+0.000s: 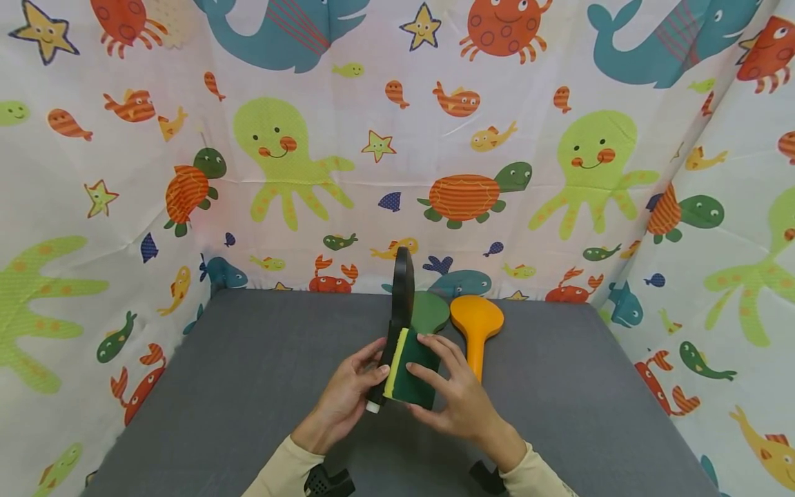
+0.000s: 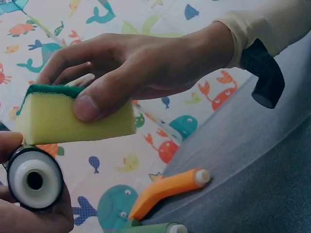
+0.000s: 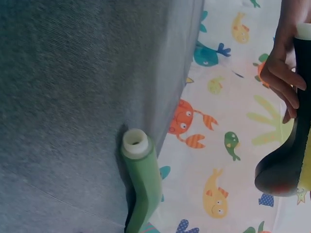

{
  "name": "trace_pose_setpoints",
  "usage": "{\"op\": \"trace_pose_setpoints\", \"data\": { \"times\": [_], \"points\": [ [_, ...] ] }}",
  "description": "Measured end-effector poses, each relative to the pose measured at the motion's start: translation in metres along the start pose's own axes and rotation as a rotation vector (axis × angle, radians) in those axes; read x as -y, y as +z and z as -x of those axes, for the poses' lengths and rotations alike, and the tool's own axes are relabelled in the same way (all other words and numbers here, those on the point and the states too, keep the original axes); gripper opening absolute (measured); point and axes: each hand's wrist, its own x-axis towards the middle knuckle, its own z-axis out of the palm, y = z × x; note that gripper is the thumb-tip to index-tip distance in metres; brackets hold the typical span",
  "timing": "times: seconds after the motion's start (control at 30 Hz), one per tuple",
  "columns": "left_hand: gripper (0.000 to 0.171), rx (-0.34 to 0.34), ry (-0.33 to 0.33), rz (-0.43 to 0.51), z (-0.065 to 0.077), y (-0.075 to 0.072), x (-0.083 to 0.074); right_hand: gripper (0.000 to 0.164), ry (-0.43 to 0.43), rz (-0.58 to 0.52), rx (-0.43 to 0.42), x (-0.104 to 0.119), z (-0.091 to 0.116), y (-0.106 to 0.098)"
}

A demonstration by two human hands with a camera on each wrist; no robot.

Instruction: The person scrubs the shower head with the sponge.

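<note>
My left hand (image 1: 338, 400) grips the lower handle of a black paddle-shaped thing (image 1: 403, 286), which stands up with its rounded head at the top. A hollow white end (image 2: 22, 182) caps its handle, facing the left wrist camera. My right hand (image 1: 466, 400) holds a sponge (image 1: 422, 373), yellow with a green scouring side, between thumb and fingers. The sponge's yellow side faces the black handle and lies right along it. In the right wrist view the black thing (image 3: 286, 165) shows a bent neck, with the sponge's yellow edge (image 3: 306, 170) beside it.
Beyond the hands, a green paddle-shaped thing (image 1: 430, 309) and an orange one (image 1: 477, 319) lie side by side near the back of the grey table (image 1: 279, 345). Both have white handle ends. Cloth walls (image 1: 385, 186) printed with sea animals rise behind and at both sides.
</note>
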Motion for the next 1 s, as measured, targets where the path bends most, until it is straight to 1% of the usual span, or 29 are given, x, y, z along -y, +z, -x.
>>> {"op": "trace_pose_setpoints", "data": {
  "times": [0.2,0.33,0.47,0.57,0.7,1.0],
  "points": [
    [0.058,-0.014,-0.008,0.018,0.0,0.0,-0.002,0.049,0.006,-0.001,0.027,0.004,0.007,0.003],
    [0.06,-0.014,-0.027,0.046,-0.002,0.0,0.001,0.049,0.01,-0.009,0.032,0.006,0.01,0.005],
    [0.065,-0.013,-0.022,0.063,-0.003,-0.001,0.003,0.049,0.011,-0.015,0.035,0.007,0.01,0.005],
    [0.068,-0.009,-0.009,0.065,-0.003,-0.001,0.004,0.048,0.013,-0.013,0.037,0.006,0.009,0.003],
    [0.068,-0.01,-0.011,0.075,-0.002,0.0,0.004,0.049,0.013,-0.011,0.04,0.002,0.006,0.001],
    [0.067,-0.031,0.013,0.065,0.0,0.003,0.005,0.047,0.033,-0.004,0.026,-0.006,-0.003,-0.005]
  ]
}}
